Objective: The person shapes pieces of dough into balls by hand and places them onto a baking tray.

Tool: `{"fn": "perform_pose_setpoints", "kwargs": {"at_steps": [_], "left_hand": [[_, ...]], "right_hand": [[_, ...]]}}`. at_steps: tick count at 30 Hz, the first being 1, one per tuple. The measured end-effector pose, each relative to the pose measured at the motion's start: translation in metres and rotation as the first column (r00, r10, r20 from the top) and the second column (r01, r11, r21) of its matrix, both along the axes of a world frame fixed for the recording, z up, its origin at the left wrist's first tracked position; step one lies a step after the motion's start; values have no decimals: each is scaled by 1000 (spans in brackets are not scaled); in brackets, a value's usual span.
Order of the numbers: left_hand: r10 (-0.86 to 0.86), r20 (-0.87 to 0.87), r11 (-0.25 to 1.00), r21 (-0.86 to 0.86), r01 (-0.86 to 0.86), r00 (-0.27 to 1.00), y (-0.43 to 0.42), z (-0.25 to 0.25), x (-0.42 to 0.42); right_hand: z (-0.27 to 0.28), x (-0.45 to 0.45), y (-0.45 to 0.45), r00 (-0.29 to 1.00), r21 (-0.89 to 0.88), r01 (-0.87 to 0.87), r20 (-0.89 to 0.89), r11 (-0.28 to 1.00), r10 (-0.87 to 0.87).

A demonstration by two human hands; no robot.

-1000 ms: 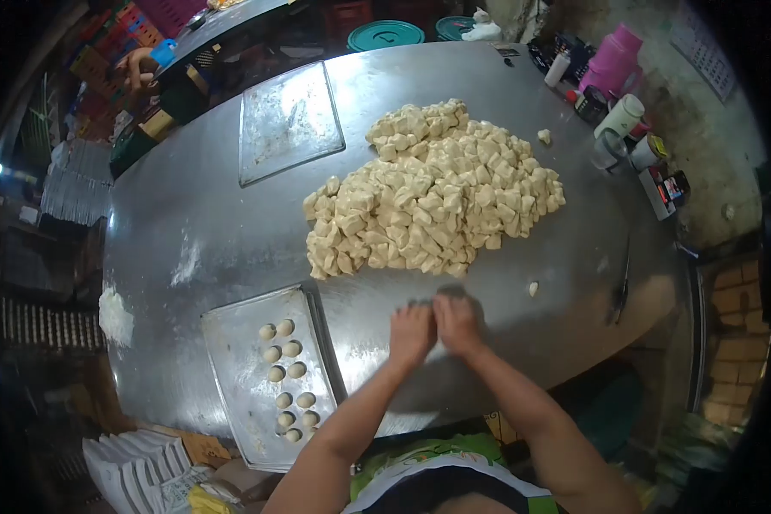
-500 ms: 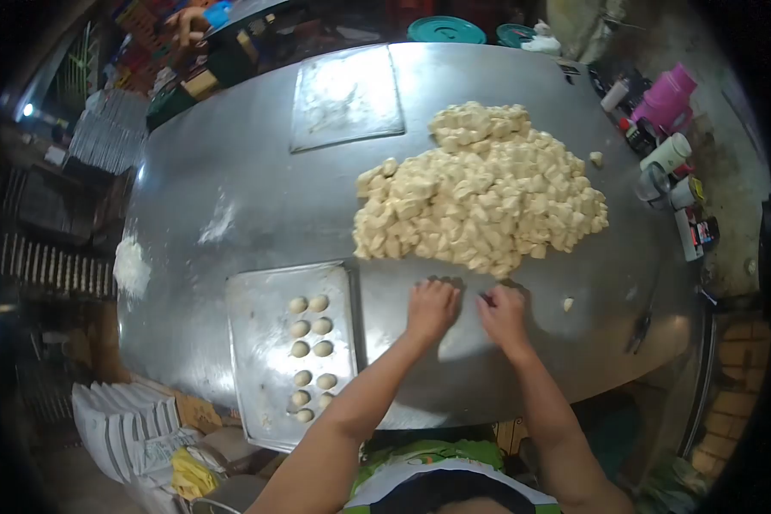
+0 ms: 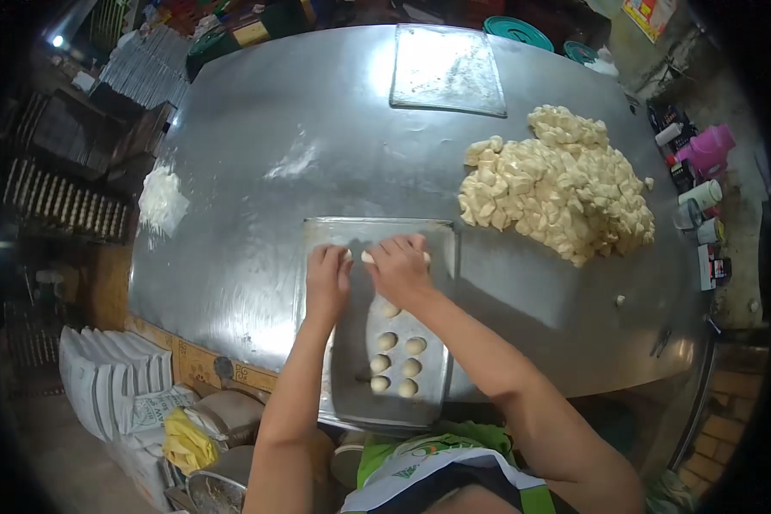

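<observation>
Both hands are over the near metal tray [image 3: 324, 385], toward its far end. My left hand [image 3: 325, 276] has its fingers closed on a small dough ball [image 3: 347, 255], of which only a pale edge shows. My right hand [image 3: 399, 267] is curled round another dough ball [image 3: 367, 257], visible by the thumb. Pale dough at that hand's outer side is mostly covered by the fingers. Below the hands, several round dough balls [image 3: 387, 341] lie on the tray in two rough columns. The large heap of cut dough pieces [image 3: 557, 188] sits on the table to the right.
A second metal tray [image 3: 448, 73] lies at the table's far side. White flour [image 3: 161, 201] is piled near the left edge. A stray dough piece [image 3: 620, 301] and a dark tool [image 3: 660, 343] are at the right. A pink jug [image 3: 709, 150] stands beyond the right edge.
Both hands have moved left from the front of the dough heap to over the tray, now with dough in them. The view has shifted left.
</observation>
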State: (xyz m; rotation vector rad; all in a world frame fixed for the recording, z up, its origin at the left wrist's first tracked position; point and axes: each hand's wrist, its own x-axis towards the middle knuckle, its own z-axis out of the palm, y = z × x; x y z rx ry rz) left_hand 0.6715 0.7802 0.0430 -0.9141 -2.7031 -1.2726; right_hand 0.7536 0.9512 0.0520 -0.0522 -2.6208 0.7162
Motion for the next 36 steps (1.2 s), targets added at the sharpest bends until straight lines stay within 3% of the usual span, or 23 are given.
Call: {"fn": "perform_pose_setpoints", "kwargs": {"at_steps": [3, 4, 6, 7, 8, 9, 10, 12, 13, 17, 20, 21, 22, 23, 25, 26, 27, 29, 30, 31, 33, 35, 36], "left_hand": [[-58, -66, 987, -154, 47, 996, -15, -43, -27], [-55, -70, 988, -146, 44, 996, -19, -33, -27], [83, -148, 995, -41, -90, 985, -32, -12, -12], [251, -92, 966, -36, -255, 964, -48, -22, -7], [406, -33, 912, -43, -407, 913, -73, -38, -1], [492, 52, 868, -102, -486, 869, -98, -50, 5], [578, 128, 813, -172, -556, 806, -115, -64, 13], [541, 438, 841, -261, -474, 718, -114, -39, 38], [541, 432, 841, -267, -471, 721, -113, -42, 42], [709, 289, 705, -305, -640, 643, -114, -52, 50], [746, 134, 657, -308, -688, 652, -109, -47, 64], [750, 128, 651, -322, -688, 649, -98, -47, 73], [717, -229, 628, -196, -753, 658, -78, -45, 74], [625, -559, 638, -36, -769, 545, -49, -41, 64], [477, -342, 866, 24, -500, 810, 39, -8, 56], [378, -183, 917, -58, -394, 907, 90, 10, 56], [229, -235, 964, -79, -253, 945, 138, 11, 49], [79, -256, 973, -188, -130, 964, 223, 2, 40], [51, -327, 954, -263, -143, 944, 260, -5, 36], [15, -218, 925, -367, -97, 976, 290, 7, 37], [46, -206, 940, -323, -112, 978, 321, -32, 26], [-20, -38, 998, 67, 22, 999, 329, -50, 14], [-64, 58, 998, -17, 65, 996, 321, -26, 19]], "right_hand": [[-24, -30, -12, 965, 54, -59, 260, 997, 43], [-20, -27, -8, 965, 62, -61, 257, 996, 43], [-10, 10, 15, 988, -180, 143, -28, 973, -150], [-18, 25, 30, 987, -164, 152, -33, 975, -159], [-37, 42, 45, 936, -428, 299, -42, 853, -349], [-50, 56, 55, 851, -661, 395, 1, 639, -525], [-65, 62, 59, 843, -655, 405, -3, 638, -538], [-84, 55, 47, 905, -566, 372, 44, 736, -423], [-91, 51, 42, 929, -527, 344, 75, 777, -361], [-67, 29, 73, 963, -528, 264, 97, 807, -251], [-18, 37, 140, 998, -271, 57, 32, 961, -50], [-6, 36, 166, 995, -158, 99, 10, 982, -98], [3, 33, 195, 989, -40, 143, -24, 989, -144], [-2, 27, 226, 988, -43, 146, -38, 988, -147], [-24, 28, 271, 995, 151, 71, 56, 986, -81], [-17, 36, 280, 995, 150, 77, 45, 986, -84], [-2, 49, 284, 995, -72, 103, 12, 992, -103], [17, 80, 276, 990, -500, 107, -31, 860, -141], [11, 105, 272, 989, -491, 130, 9, 861, -145], [2, 139, 268, 988, -481, 149, 44, 864, -146], [-38, 217, 258, 960, -533, 259, 233, 806, -155], [-76, 306, 241, 900, -488, 391, 379, 781, -214], [-116, 356, 239, 953, -406, 298, 179, 864, -245]]}}
